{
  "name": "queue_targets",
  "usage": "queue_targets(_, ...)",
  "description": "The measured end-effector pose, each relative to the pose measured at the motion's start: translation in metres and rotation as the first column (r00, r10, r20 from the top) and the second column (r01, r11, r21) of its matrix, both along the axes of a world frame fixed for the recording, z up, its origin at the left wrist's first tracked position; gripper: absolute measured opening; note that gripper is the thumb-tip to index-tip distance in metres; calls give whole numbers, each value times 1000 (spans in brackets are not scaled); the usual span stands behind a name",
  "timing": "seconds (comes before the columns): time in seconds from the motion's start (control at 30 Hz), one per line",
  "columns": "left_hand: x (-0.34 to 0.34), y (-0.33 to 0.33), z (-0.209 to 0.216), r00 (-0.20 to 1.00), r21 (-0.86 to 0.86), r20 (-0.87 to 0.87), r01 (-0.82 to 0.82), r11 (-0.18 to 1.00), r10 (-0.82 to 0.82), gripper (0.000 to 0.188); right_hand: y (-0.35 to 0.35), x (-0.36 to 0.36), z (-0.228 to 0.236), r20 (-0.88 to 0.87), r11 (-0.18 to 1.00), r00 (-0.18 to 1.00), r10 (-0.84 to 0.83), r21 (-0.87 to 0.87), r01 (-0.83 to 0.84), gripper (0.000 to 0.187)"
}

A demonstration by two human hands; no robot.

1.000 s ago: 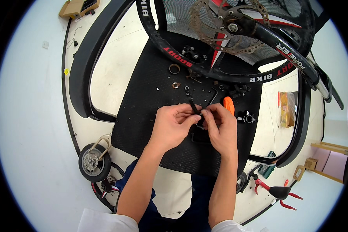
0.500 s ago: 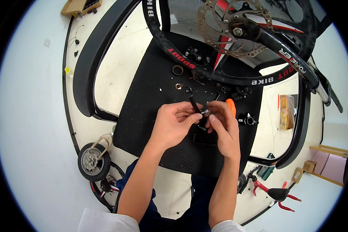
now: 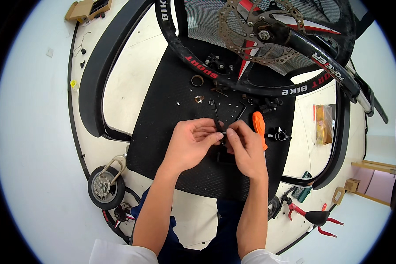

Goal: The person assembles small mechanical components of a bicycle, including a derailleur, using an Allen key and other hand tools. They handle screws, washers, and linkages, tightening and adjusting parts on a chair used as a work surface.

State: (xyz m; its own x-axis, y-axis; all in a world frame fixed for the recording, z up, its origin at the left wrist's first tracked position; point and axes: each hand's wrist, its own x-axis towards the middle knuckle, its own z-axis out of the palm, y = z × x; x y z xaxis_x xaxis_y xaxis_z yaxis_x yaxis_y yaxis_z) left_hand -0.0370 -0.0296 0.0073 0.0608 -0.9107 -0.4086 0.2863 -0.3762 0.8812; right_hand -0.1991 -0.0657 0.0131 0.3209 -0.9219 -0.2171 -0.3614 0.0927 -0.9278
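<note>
In the middle of the black chair seat (image 3: 154, 132), my left hand (image 3: 187, 145) is closed on a slim black lever-like part (image 3: 216, 115) whose far end points away from me. The fingertips of my right hand (image 3: 247, 152) pinch at its near end, where a small silver fitting (image 3: 224, 133) barely shows between both thumbs. Just right of my right hand lies an orange handle (image 3: 259, 125). Beyond my fingers rest a black hex key (image 3: 241, 111), a bronze-coloured nut-like piece (image 3: 199, 99) and a dark ring (image 3: 197, 80). A black-and-silver clamp (image 3: 279, 134) sits near the right seat edge.
A bicycle wheel (image 3: 198, 66) with a rusty brake disc (image 3: 226, 33) and a black fork (image 3: 314, 53) lies across the far seat. Curved armrests (image 3: 94, 83) flank both sides. On the floor stand a small wheel (image 3: 105, 188) and a red-and-black frame piece (image 3: 317, 218).
My right fingers have closed in on the part's near end, covering most of the silver fitting seen before. The whole view has shifted slightly, and more of the orange handle shows.
</note>
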Motion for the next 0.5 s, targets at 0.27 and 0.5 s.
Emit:
queue_targets(0.27, 30, 15, -9, 998, -40, 0, -61, 997, 61, 21, -9, -6, 5, -96, 989, 989, -111, 89, 120, 31)
queue_targets(0.5, 42, 13, 0, 982, -27, -125, -143, 989, 139, 27, -8, -14, -17, -348, 967, 936, -48, -250, -44, 15)
